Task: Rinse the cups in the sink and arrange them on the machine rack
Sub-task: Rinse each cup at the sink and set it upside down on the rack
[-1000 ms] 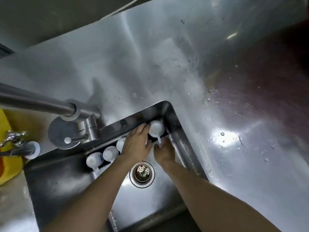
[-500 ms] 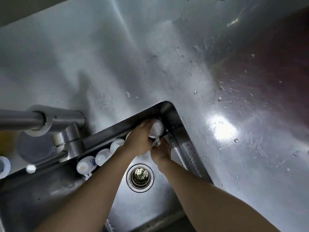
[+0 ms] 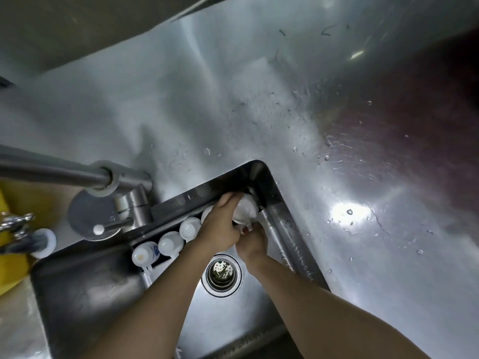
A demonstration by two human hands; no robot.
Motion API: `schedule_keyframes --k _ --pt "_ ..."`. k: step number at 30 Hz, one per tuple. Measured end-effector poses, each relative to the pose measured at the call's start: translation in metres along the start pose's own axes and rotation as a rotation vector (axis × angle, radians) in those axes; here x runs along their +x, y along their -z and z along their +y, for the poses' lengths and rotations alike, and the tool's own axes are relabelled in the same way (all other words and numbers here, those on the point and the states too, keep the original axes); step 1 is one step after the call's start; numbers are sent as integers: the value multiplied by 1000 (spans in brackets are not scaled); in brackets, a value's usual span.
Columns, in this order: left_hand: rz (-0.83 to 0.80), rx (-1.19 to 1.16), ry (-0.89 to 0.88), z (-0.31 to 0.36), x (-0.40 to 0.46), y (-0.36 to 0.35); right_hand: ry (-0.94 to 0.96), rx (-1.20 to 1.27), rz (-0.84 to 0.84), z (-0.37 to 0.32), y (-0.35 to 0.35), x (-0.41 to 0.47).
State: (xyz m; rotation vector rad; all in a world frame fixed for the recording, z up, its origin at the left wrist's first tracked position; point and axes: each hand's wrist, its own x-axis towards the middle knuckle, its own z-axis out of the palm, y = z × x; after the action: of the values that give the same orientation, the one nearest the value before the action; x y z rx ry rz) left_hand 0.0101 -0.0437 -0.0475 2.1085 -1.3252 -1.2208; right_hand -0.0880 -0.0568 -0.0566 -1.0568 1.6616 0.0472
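Both my hands are down in the far right corner of the steel sink (image 3: 280,203). My left hand (image 3: 223,226) wraps over a white cup (image 3: 246,209) from the left. Below that cup, my right hand (image 3: 252,242) curls its fingers up to the handle. Three more white cups lie in a row along the sink's back wall: one with blue print (image 3: 145,253), one beside it (image 3: 169,244), and a third (image 3: 190,227). Another white cup (image 3: 207,212) peeks out behind my left hand. The machine rack is not in view.
A steel faucet (image 3: 129,200) with a long spout stands at the sink's back left. The drain strainer (image 3: 222,272) sits between my forearms. A wet steel counter (image 3: 363,216) spreads to the right. A second tap (image 3: 23,229) and something yellow (image 3: 10,268) are at the far left.
My left hand has closed over the corner cup, having only touched it before. My right hand has moved up against the cup's handle. The camera has shifted.
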Motion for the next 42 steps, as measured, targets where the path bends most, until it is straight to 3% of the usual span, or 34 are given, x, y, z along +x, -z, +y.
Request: schedule_keyframes --k 9,15,19,26,31,42 --pt "169 -192 -58 58 -93 21 205 51 -18 6 46 -94" --pt "328 -347 -161 110 -165 34 435 -89 -19 11 94 -158" --pt "392 -387 -258 139 -198 42 598 -169 70 9 129 -197" --pt "332 -459 -388 189 -234 60 813 -209 260 5 188 -257" --pt "278 -502 -495 227 -252 63 948 -204 278 8 233 -293" --pt "385 -448 -680 363 -297 55 1151 -15 309 14 360 -362"
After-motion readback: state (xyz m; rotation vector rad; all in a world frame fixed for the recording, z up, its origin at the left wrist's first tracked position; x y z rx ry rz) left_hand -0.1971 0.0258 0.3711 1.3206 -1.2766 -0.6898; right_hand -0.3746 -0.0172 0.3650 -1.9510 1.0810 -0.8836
